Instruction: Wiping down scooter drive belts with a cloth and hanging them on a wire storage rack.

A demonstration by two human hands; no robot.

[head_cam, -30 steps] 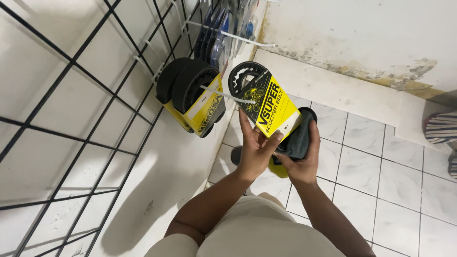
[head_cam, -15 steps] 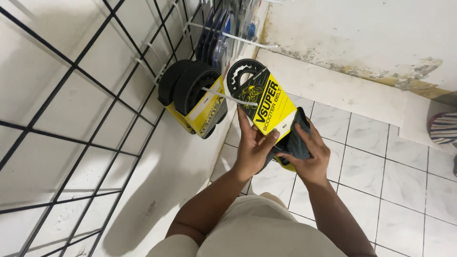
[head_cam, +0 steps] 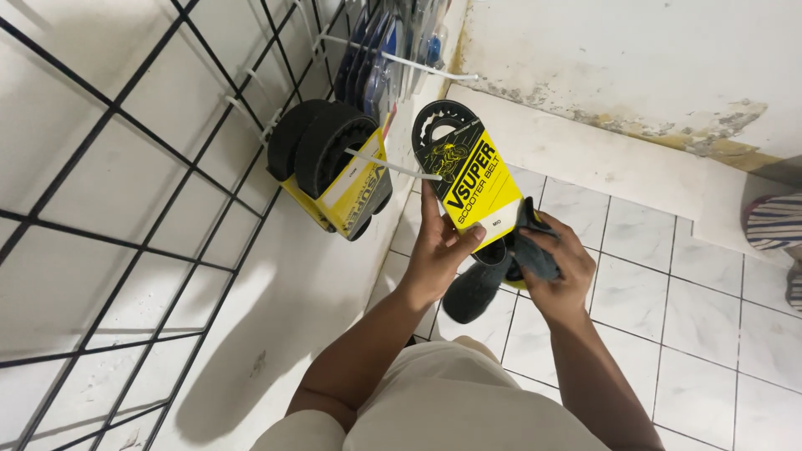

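My left hand (head_cam: 440, 250) grips a black toothed rubber belt in a yellow and black card sleeve (head_cam: 472, 175), held tilted just off the tip of a white peg (head_cam: 393, 164). My right hand (head_cam: 558, 271) holds a dark grey cloth (head_cam: 493, 280) pressed against the lower end of that belt. Two more black belts in yellow sleeves (head_cam: 334, 167) hang on the same peg, close to the wire grid.
A black wire grid panel (head_cam: 125, 192) covers the white wall at left. Higher up, another peg (head_cam: 393, 57) carries several dark blue packaged items (head_cam: 376, 58). White floor tiles (head_cam: 668, 334) lie below, with a striped sandal (head_cam: 773, 221) at the right edge.
The belt and both hands have shifted slightly up and toward the peg. My right hand with the cloth has slid along the belt's lower end.
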